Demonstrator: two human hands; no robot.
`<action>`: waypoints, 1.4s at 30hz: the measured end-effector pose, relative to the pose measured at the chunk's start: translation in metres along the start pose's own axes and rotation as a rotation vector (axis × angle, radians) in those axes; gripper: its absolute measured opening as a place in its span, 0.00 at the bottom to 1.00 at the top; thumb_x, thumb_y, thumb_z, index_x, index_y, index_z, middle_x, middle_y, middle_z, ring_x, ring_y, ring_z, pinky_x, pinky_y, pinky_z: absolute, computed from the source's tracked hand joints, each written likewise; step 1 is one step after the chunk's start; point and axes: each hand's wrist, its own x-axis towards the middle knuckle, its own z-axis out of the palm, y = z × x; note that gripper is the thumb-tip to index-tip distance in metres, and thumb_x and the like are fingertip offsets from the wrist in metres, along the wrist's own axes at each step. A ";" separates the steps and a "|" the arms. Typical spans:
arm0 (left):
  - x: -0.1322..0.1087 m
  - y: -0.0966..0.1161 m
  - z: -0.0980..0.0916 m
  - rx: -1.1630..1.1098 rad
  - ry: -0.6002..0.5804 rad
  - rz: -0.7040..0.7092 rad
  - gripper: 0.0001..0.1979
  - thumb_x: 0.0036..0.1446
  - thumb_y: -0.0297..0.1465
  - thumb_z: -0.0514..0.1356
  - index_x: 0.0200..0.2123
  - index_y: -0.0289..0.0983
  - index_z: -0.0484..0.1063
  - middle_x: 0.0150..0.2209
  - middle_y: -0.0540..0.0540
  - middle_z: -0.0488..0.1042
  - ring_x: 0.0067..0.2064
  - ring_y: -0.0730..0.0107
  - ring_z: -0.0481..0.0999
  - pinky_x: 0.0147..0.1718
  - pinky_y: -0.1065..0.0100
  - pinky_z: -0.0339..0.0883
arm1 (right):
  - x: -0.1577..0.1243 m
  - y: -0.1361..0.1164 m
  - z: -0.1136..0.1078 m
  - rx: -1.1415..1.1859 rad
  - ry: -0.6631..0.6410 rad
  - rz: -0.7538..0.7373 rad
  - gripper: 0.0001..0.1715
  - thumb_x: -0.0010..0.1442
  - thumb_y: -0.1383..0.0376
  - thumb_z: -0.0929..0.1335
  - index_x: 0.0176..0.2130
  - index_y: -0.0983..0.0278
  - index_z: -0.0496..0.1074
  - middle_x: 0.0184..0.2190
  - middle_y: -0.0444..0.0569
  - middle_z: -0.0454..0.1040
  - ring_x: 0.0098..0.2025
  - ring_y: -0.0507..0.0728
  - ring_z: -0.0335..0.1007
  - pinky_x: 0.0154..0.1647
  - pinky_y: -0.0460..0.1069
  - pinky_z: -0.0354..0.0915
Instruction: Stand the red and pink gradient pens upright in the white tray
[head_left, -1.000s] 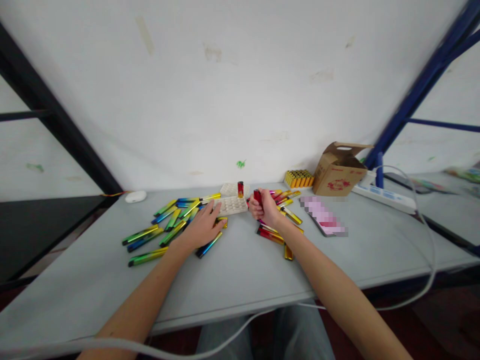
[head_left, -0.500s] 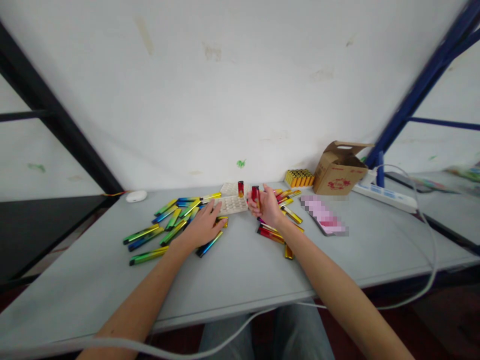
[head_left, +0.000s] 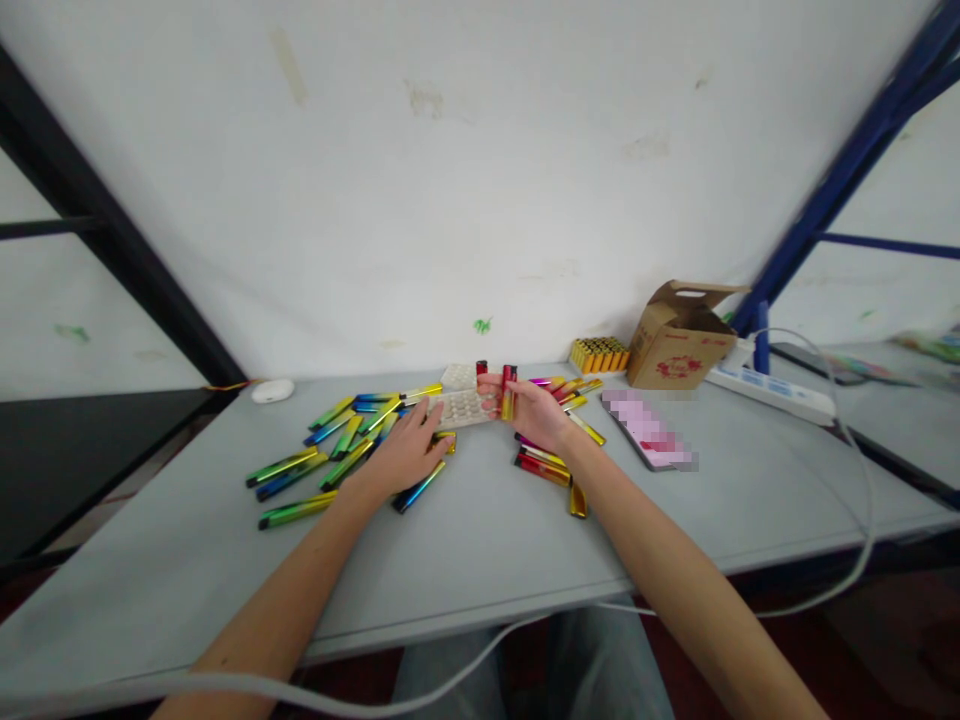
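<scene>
My right hand is closed around a red-and-gold lighter, held upright over the right end of a white moulded tray with rows of small sockets. Another red lighter stands upright just behind, its lower part hidden by my fingers. My left hand lies open with fingers stretched out, the fingertips at the tray's left end and the palm above some loose lighters. Green, blue and yellow lighters are scattered to the left. Red, pink and gold lighters lie beside and under my right forearm.
A second white tray sits against the wall. At the back right are a block of yellow batteries, an open cardboard box and a power strip. A phone lies right of my hand; a white case is far left.
My right hand has turned and shifted slightly left with the lighter, which now stands straighter over the tray's end. Its fingers partly cover the standing lighter. My left hand has stayed put.
</scene>
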 end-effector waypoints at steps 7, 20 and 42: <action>0.000 0.000 0.000 0.007 -0.003 0.011 0.34 0.64 0.44 0.46 0.66 0.27 0.53 0.67 0.29 0.52 0.67 0.45 0.53 0.63 0.51 0.51 | -0.007 -0.002 0.003 -0.025 -0.133 0.101 0.17 0.62 0.59 0.65 0.48 0.63 0.71 0.36 0.48 0.78 0.35 0.54 0.74 0.38 0.48 0.67; -0.002 -0.001 -0.003 -0.002 -0.032 0.064 0.33 0.64 0.44 0.46 0.67 0.30 0.52 0.68 0.32 0.50 0.68 0.47 0.51 0.64 0.49 0.49 | 0.001 0.006 -0.006 -0.363 0.091 -0.226 0.22 0.54 0.52 0.73 0.44 0.61 0.75 0.44 0.48 0.78 0.44 0.57 0.74 0.44 0.50 0.69; -0.001 -0.004 0.003 -0.012 -0.010 0.120 0.30 0.66 0.42 0.46 0.67 0.35 0.53 0.68 0.36 0.52 0.68 0.50 0.52 0.64 0.48 0.50 | 0.032 0.027 -0.034 -1.501 0.419 -0.762 0.10 0.54 0.63 0.74 0.39 0.59 0.79 0.55 0.55 0.68 0.59 0.62 0.62 0.61 0.59 0.59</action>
